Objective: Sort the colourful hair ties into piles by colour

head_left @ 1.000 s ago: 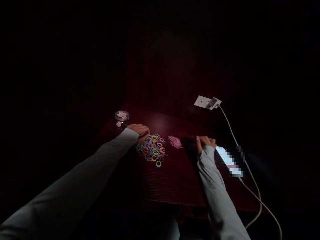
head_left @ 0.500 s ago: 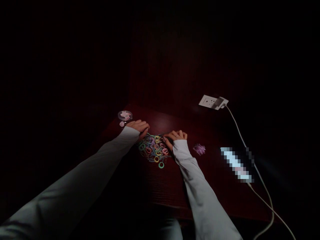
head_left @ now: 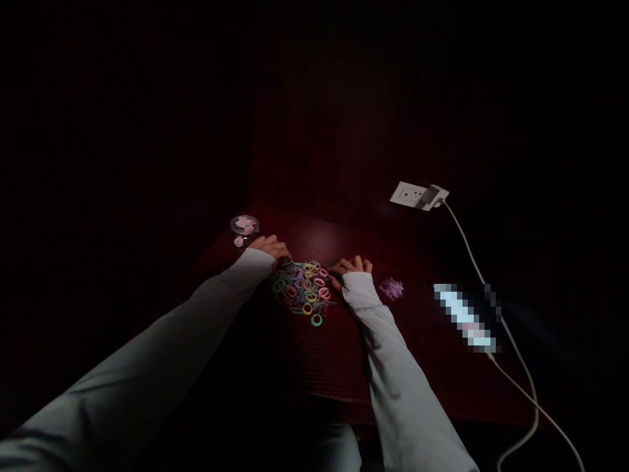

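While both hands rest low over the dark red counter (head_left: 329,367), the head view puts the heap of coloured bands (head_left: 303,288) between them, nearer to the person than the fingers are. From the left hand (head_left: 272,246) the heap lies to the right and toward the body; from the right hand (head_left: 352,265) it lies to the left, also slightly toward the body. Both are close to its far edges, and neither is clearly the nearer. The heap is a loose, roundish scatter with no plain long axis. The left hand is bent palm-down, its fingers partly curled; whether it grips a band cannot be told. The right hand is half closed, with the thumb and forefinger pointing at the heap, and what lies between their tips is too dark to make out. The bands are ring-shaped and look stretchy, some thick and ridged, others thin and stringlike, in green, yellow, pink and blue; a green ring (head_left: 316,320) sits at the near edge. Right of the right hand is a small tangle of thin purple strands (head_left: 392,288). Beside the left hand stands a clear, round-topped jar (head_left: 244,225) with pink and white patches. The counter is smooth, with a faint wood grain.
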`<state>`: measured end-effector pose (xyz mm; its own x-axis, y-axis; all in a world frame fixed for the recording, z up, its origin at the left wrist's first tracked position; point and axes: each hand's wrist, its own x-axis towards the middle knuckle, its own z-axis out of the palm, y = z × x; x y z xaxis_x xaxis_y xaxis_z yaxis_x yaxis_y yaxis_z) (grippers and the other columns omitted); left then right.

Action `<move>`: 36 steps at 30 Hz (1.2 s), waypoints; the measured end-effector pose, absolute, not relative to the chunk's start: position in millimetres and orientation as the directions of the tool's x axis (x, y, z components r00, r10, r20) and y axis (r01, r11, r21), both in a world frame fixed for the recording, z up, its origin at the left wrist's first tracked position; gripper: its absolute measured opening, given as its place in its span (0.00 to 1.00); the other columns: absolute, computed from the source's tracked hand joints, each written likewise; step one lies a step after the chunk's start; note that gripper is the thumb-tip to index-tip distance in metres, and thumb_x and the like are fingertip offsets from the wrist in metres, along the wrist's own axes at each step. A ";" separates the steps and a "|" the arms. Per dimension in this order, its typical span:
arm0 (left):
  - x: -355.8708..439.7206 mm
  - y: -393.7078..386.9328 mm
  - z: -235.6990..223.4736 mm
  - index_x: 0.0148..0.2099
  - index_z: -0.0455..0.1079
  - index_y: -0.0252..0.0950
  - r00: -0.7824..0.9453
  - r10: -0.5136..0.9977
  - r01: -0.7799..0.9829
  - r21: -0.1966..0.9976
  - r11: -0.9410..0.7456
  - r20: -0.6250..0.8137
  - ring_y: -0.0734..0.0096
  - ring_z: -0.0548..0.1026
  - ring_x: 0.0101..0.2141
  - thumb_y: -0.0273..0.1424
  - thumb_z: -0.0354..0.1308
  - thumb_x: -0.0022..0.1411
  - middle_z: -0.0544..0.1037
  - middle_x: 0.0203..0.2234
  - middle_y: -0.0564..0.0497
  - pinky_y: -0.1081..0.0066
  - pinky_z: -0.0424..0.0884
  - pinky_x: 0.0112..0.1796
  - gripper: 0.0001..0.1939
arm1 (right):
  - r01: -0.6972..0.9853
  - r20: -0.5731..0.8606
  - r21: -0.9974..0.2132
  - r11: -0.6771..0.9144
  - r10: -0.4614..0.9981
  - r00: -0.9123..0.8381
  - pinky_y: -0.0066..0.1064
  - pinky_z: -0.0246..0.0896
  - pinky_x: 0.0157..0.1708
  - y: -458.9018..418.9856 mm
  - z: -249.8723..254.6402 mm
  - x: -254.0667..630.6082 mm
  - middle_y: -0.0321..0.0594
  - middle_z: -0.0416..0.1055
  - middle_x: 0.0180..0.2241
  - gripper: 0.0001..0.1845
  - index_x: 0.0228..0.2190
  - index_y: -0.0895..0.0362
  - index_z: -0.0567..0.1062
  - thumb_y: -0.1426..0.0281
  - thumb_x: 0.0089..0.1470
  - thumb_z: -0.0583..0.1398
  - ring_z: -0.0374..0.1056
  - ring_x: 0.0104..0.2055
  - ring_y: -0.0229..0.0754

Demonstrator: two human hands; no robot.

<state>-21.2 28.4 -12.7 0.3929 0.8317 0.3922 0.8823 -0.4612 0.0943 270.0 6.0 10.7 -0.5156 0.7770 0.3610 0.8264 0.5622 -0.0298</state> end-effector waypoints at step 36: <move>-37.0 9.3 5.3 0.27 0.71 0.36 0.157 0.771 0.806 0.370 -0.461 0.618 0.70 0.74 0.28 0.38 0.37 0.74 0.78 0.24 0.49 0.67 0.65 0.34 0.28 | 0.771 0.416 0.012 0.636 0.698 -0.583 0.42 0.46 0.47 -26.3 24.7 196.9 0.43 0.77 0.47 0.30 0.56 0.44 0.76 0.44 0.59 0.59 0.62 0.49 0.53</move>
